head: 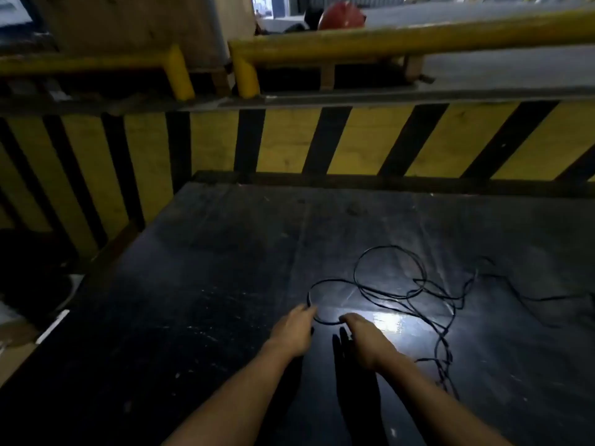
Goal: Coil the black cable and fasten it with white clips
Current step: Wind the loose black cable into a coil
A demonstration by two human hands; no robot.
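A thin black cable lies in loose loops and tangles on a dark tabletop, trailing off to the right. My left hand pinches the left side of the nearest small loop. My right hand grips the right side of that same loop, fingers curled down over it. Both forearms reach in from the bottom edge. No white clips are visible.
A yellow-and-black striped barrier runs behind the table's far edge. Above it are yellow rails and a red helmet. The table's left edge drops off near a white strip. Light glares on the tabletop beside my right hand.
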